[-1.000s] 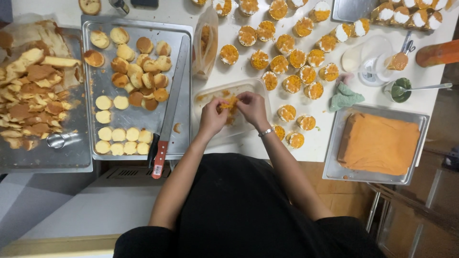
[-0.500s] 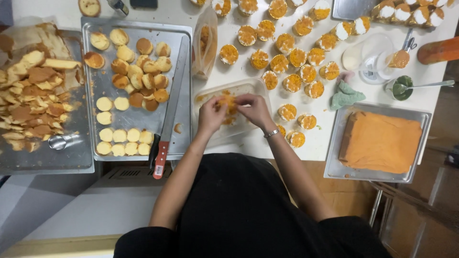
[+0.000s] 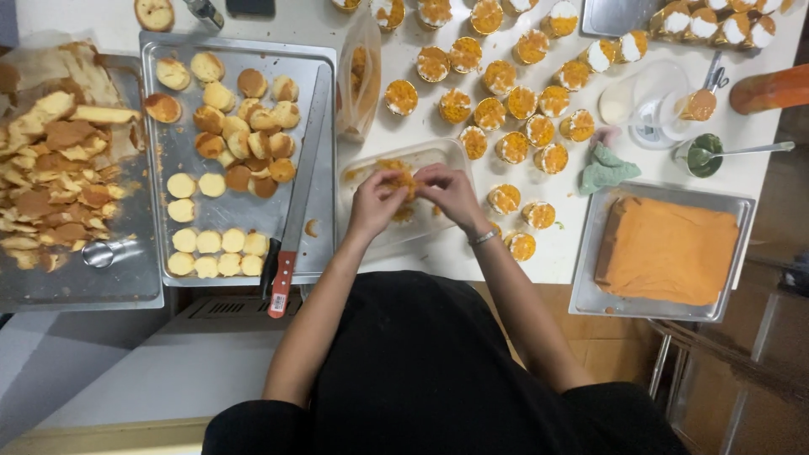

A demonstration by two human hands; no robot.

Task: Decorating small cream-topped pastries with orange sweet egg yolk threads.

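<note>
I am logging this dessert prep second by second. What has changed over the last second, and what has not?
Very little. Both hands, left hand and right hand, stay together over the clear plastic tray, pinching the same orange crumbly piece; only the fingers shift slightly. Nothing was picked up or let go. The long knife, round cake cutouts, topped cups and orange cake slab have not moved.

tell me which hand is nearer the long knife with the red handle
Left. The left hand is just right of the long knife on the baking tray; the right hand is farther right, beyond the left hand.
</note>
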